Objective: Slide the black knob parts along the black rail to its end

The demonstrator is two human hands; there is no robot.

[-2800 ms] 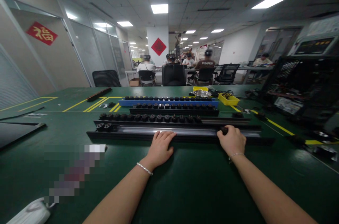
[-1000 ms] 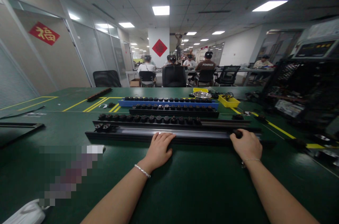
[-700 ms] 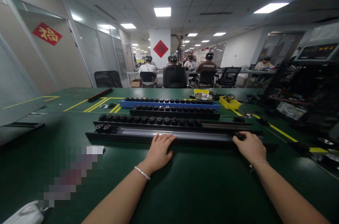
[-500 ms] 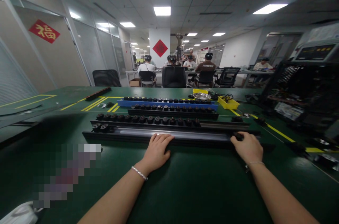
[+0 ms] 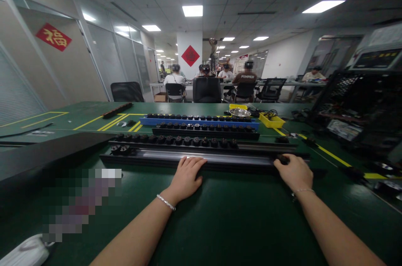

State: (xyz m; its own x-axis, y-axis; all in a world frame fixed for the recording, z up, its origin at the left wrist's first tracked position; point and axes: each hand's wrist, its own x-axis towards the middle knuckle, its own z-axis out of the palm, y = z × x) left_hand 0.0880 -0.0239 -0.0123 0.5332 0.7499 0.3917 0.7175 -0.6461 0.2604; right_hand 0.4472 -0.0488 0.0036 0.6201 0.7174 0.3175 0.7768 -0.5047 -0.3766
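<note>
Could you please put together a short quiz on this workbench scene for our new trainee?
1. True or false: the left hand lies flat, fingers out, on the nearest black rail.
2. Which colour is the farthest rail of the four parallel ones? A red, B blue, C white.
3. Fill the gap: the wrist of the right hand, like the left wrist, bears a thin ___.

Key: 1 true; 2 B; 3 bracelet.
</note>
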